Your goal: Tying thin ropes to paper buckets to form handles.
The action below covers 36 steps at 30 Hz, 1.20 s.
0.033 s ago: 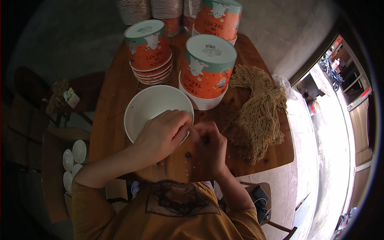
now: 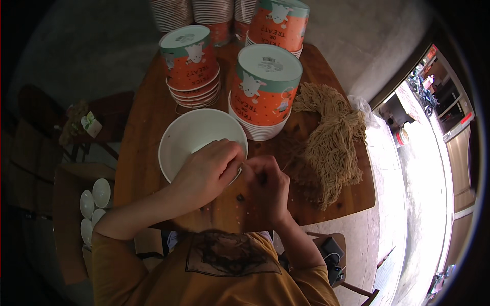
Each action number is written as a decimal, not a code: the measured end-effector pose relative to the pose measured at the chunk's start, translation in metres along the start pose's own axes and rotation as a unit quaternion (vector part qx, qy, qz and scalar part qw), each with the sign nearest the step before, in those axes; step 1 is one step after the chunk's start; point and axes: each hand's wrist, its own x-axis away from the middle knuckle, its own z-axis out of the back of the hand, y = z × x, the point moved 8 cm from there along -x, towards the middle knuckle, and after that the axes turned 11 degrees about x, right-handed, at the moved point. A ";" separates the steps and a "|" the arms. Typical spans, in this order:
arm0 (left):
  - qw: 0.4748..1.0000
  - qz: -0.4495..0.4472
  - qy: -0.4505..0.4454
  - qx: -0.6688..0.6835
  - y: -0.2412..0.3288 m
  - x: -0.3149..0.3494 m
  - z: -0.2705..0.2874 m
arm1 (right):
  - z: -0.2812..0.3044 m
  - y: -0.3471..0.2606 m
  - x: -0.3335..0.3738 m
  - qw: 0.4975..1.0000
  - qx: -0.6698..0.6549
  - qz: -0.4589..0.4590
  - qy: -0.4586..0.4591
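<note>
A white-lined paper bucket (image 2: 186, 135) stands mouth up on the wooden table in front of me. My left hand (image 2: 214, 166) reaches over its near right side, closed in a pinch at the rim. Against those fingertips my right hand (image 2: 268, 183) is also closed, just outside the rim, pinching a thin tan cord. Only a little of the cord shows between the hands; the fingers hide the rest. To the right lies a thick bundle of tan cords (image 2: 334, 153), tied near its middle.
Behind the bucket stand upside-down stacks of orange and green printed buckets, one at left (image 2: 189, 61), one nearer (image 2: 265, 92) and one farther right (image 2: 280, 25). More nested stacks (image 2: 171, 15) are at the back. Lower left, a cardboard box (image 2: 69, 224) holds several white bucket-like pieces.
Both hands stay at the bucket's rim, their fingers shifting only very slightly. The bucket and the other things have not moved.
</note>
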 end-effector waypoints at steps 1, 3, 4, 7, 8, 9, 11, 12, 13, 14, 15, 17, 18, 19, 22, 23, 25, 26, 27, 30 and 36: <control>0.999 0.017 0.004 0.029 -0.003 0.001 0.001 | 0.001 -0.005 0.001 0.999 0.027 0.023 0.007; 0.998 0.034 0.009 0.059 -0.006 0.003 0.001 | 0.000 -0.006 0.002 0.999 0.030 0.028 0.003; 0.996 0.044 0.010 0.077 -0.008 0.004 0.000 | 0.000 -0.007 0.002 0.999 0.033 0.032 0.000; 0.993 0.060 0.009 0.102 -0.009 0.004 0.000 | 0.001 -0.013 0.002 0.998 0.034 0.054 0.010; 0.992 0.066 0.008 0.108 -0.010 0.003 0.001 | 0.000 -0.013 0.002 0.998 0.034 0.054 0.011; 0.992 0.066 0.007 0.107 -0.009 0.003 0.001 | 0.000 -0.013 0.002 0.998 0.026 0.057 0.010; 0.986 0.096 0.007 0.137 -0.014 0.004 0.000 | 0.000 -0.013 0.001 0.998 0.019 0.060 0.009; 0.986 0.096 0.006 0.137 -0.014 0.003 0.000 | 0.000 -0.015 0.000 0.998 0.019 0.065 0.009; 0.987 0.079 0.012 0.138 -0.012 0.002 0.000 | 0.001 -0.016 0.000 0.997 0.019 0.070 0.010; 0.988 0.063 0.018 0.140 -0.010 0.001 0.001 | 0.000 -0.015 -0.001 0.997 0.019 0.070 0.011; 0.988 0.063 0.017 0.140 -0.009 0.000 0.002 | 0.000 -0.013 -0.001 0.998 0.004 0.064 0.015; 0.983 0.071 0.009 0.172 -0.010 0.000 0.000 | 0.001 -0.011 -0.003 0.998 -0.010 0.058 0.021; 0.983 0.071 0.008 0.172 -0.010 0.000 0.000 | 0.001 -0.008 -0.003 0.999 -0.018 0.041 0.016; 0.982 0.072 -0.002 0.177 -0.011 0.000 -0.001 | 0.000 -0.006 -0.004 0.999 -0.027 0.024 0.012; 0.977 0.074 -0.012 0.197 -0.014 -0.001 -0.002 | -0.002 0.001 -0.004 0.998 -0.039 -0.043 -0.032; 0.974 0.075 -0.013 0.212 -0.016 -0.001 -0.002 | -0.001 0.002 -0.004 0.998 -0.040 -0.043 -0.032; 0.968 0.089 -0.017 0.232 -0.022 -0.002 -0.004 | 0.005 -0.006 -0.006 1.000 0.001 0.020 -0.002; 0.962 0.103 -0.022 0.253 -0.026 -0.003 -0.006 | 0.007 -0.005 -0.007 1.000 0.001 0.019 -0.002; 0.962 0.103 -0.022 0.253 -0.028 -0.004 -0.006 | 0.009 -0.011 -0.007 0.998 0.037 0.056 -0.007; 0.943 0.132 -0.031 0.305 -0.034 -0.003 -0.008 | 0.019 -0.032 -0.010 0.981 0.114 0.150 -0.039; 0.923 0.170 -0.049 0.343 -0.043 -0.005 -0.014 | 0.024 -0.041 -0.015 0.952 0.156 0.246 -0.096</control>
